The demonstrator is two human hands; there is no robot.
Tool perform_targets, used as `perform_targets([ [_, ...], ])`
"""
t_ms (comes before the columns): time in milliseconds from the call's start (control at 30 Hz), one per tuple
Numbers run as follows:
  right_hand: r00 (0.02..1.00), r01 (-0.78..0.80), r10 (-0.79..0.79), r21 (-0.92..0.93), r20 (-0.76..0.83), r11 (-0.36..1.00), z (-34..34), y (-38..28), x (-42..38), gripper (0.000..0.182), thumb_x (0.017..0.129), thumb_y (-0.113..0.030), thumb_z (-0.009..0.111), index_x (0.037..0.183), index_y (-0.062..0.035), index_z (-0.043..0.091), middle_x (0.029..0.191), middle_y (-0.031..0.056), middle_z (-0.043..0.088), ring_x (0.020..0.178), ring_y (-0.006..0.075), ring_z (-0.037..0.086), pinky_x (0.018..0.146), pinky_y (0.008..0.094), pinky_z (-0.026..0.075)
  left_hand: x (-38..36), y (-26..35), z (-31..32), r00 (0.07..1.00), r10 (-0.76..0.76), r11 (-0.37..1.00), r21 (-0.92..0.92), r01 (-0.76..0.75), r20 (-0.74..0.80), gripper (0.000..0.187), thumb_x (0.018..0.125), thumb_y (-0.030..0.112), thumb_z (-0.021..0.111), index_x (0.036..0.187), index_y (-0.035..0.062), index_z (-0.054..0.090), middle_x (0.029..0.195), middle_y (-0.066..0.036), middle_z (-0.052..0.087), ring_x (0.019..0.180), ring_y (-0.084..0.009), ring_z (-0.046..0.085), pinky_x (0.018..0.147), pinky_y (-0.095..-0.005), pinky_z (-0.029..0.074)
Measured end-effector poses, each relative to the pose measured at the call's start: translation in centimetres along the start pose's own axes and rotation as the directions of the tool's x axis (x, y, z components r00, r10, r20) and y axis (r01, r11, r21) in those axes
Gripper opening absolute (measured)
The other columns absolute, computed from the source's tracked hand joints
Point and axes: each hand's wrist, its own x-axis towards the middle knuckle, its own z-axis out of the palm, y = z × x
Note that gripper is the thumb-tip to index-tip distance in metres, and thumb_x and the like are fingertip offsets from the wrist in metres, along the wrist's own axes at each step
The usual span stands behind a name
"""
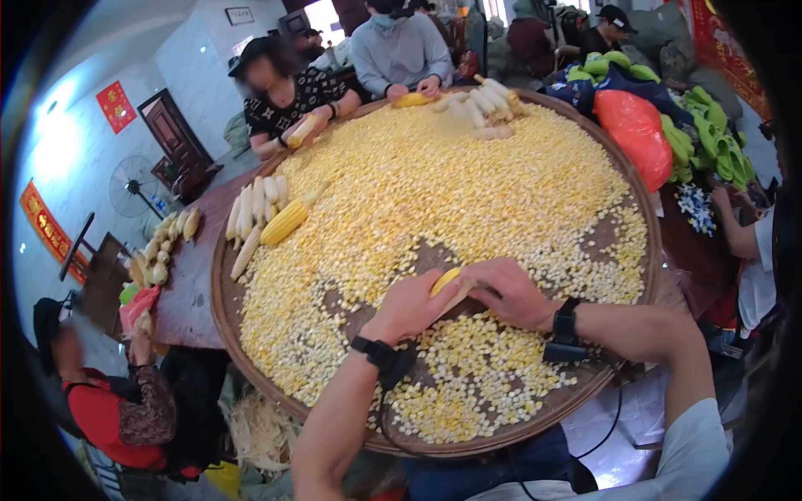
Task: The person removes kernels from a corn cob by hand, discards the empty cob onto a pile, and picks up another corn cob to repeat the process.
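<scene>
A partly stripped corn cob (pixel 451 294) lies between my two hands, low over the round tray (pixel 227 321). My left hand (pixel 411 306) is wrapped round its left part, where yellow kernels show. On its right side my right hand (pixel 511 292) has its fingers bent and closed on the cob. Loose yellow and pale kernels (pixel 401 184) spread across the tray under and around both hands. Beyond them, at the tray's left, a full yellow cob (pixel 284 222) rests beside several bare cobs (pixel 257 204). Each wrist wears a black band.
Two people across the tray hold cobs; bare cobs (pixel 489 104) lie at its far edge. A red bag (pixel 632 138) and green slippers (pixel 718 138) are at the right. Unshelled cobs (pixel 163 246) lie on the left table, where another person sits. A cable hangs from my right wrist.
</scene>
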Motion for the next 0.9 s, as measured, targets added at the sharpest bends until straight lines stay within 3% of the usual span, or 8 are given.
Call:
perform_targets([
  [167,1.000,0.004,-0.004,-0.024,-0.003,1.000,-0.5,-0.8,0.4,0.038,0.092,-0.007,0.082,0.130,-0.0101,0.073,0.113,0.0078,0.075,0.106,0.0324,0.070,0.094,0.0436,0.054,0.0,-0.3,0.3,1.000,-0.023,0.999,-0.044,0.023,-0.004,0.059,0.109,0.060,0.055,0.116,0.0037,0.072,0.098,-0.027,0.076,0.094,-0.0490,0.072,0.082,-0.0558,0.055],
  [200,1.000,0.025,-0.025,-0.013,0.018,1.000,-0.6,-0.7,0.4,0.041,0.093,-0.008,0.083,0.132,-0.0097,0.071,0.115,0.0088,0.073,0.107,0.0327,0.068,0.094,0.0439,0.053,0.1,-0.7,0.5,1.000,-0.008,0.998,-0.057,0.007,-0.026,0.063,0.108,0.063,0.053,0.116,0.0035,0.072,0.095,-0.027,0.076,0.092,-0.0488,0.073,0.081,-0.0562,0.056],
  [300,0.995,-0.094,0.093,0.016,0.045,0.995,-0.5,-0.5,0.1,0.046,0.094,-0.013,0.083,0.138,-0.0097,0.068,0.125,0.0115,0.071,0.113,0.0342,0.066,0.096,0.0450,0.052,0.1,-1.2,0.8,0.999,-0.008,0.998,-0.060,0.006,-0.032,0.066,0.108,0.065,0.053,0.115,0.0024,0.072,0.090,-0.027,0.075,0.087,-0.0481,0.073,0.079,-0.0559,0.056],
  [333,0.978,-0.179,0.177,0.010,0.114,0.984,-0.7,-0.4,0.0,0.052,0.096,-0.017,0.082,0.143,-0.0094,0.064,0.132,0.0147,0.067,0.120,0.0363,0.064,0.102,0.0459,0.051,0.0,-0.8,0.5,1.000,-0.010,0.998,-0.058,0.009,-0.022,0.066,0.108,0.065,0.053,0.115,0.0024,0.072,0.089,-0.027,0.075,0.087,-0.0481,0.073,0.079,-0.0557,0.056],
  [433,0.980,-0.192,0.189,0.059,0.054,0.980,-0.2,-0.1,-0.1,0.052,0.097,-0.019,0.081,0.145,-0.0091,0.063,0.135,0.0164,0.066,0.126,0.0373,0.062,0.108,0.0465,0.050,-0.3,-0.3,0.2,1.000,-0.020,0.999,-0.045,0.020,-0.009,0.064,0.108,0.064,0.055,0.114,0.0026,0.072,0.089,-0.027,0.075,0.087,-0.0478,0.073,0.079,-0.0554,0.056],
  [667,0.995,-0.083,0.078,0.080,0.066,0.993,0.1,0.5,-0.1,0.046,0.096,-0.014,0.082,0.139,-0.0077,0.068,0.135,0.0150,0.067,0.124,0.0367,0.065,0.107,0.0451,0.052,-0.2,0.6,-0.6,0.994,-0.085,0.992,-0.087,0.091,0.075,0.064,0.102,0.068,0.061,0.109,0.0055,0.072,0.088,-0.024,0.075,0.086,-0.0458,0.074,0.076,-0.0537,0.056],
  [900,0.990,-0.138,0.134,0.109,0.039,0.984,0.0,0.3,-0.2,0.040,0.095,-0.016,0.083,0.132,-0.0075,0.069,0.131,0.0135,0.068,0.122,0.0348,0.066,0.104,0.0445,0.053,-0.3,0.1,-0.4,0.997,-0.048,0.998,-0.047,0.051,0.053,0.065,0.098,0.071,0.065,0.106,0.0063,0.073,0.087,-0.023,0.075,0.085,-0.0448,0.074,0.074,-0.0527,0.056],
])
